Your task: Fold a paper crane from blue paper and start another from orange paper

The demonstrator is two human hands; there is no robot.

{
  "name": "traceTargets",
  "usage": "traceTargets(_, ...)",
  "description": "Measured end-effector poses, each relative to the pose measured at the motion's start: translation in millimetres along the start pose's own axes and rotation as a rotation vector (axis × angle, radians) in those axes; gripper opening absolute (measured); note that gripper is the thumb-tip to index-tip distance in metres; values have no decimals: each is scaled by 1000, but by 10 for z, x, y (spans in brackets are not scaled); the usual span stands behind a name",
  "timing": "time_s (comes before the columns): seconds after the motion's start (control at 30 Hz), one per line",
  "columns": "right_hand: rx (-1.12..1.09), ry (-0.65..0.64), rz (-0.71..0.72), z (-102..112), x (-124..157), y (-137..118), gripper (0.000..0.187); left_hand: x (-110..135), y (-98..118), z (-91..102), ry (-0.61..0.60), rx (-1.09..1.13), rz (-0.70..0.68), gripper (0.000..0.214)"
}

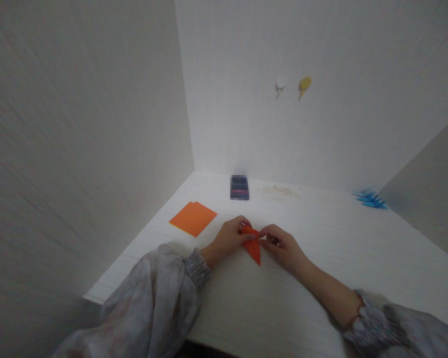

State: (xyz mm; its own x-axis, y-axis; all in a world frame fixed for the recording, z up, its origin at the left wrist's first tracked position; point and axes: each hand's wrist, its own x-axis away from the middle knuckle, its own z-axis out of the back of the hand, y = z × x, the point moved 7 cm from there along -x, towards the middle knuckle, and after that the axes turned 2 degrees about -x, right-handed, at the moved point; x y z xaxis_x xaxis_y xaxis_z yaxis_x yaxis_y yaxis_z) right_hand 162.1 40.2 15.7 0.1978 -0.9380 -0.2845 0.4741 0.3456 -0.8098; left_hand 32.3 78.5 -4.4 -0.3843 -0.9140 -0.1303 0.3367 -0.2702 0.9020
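Note:
A folded piece of orange origami paper (pixel 253 249) is held just above the white table, one pointed end hanging toward me. My left hand (pixel 234 234) grips its left side, with the thumb across the front and the fingers behind. On the other side, my right hand (pixel 280 243) pinches the upper right edge between thumb and fingertips. The fingers partly cover the top of the folded paper. To the left of my left hand lies a small stack of square orange paper sheets (pixel 193 219).
A dark, pixelated rectangular object (pixel 239 188) sits near the back wall. Several blue folded paper pieces (pixel 371 199) lie in the far right corner. A white hook (pixel 280 83) and a yellow hook (pixel 305 84) are on the back wall. Walls border the table (pixel 321 228).

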Motion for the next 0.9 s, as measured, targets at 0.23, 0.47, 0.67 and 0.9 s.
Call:
traceTargets(0.23,94,-86,-74,-92,4,74,6,6,33,-110,-111,-36,-35,32)
traceTargets(0.47,196,-117,-32,-85,-14,77,10,93,306,11,-10,-343,-304,20)
traceTargets(0.67,492,-70,179,-34,26,-6,18,245,410,-108,-213,-595,-506,20)
traceTargets(0.9,578,-179,364,-121,59,-67,20,359,486,-195,-253,-829,-631,27)
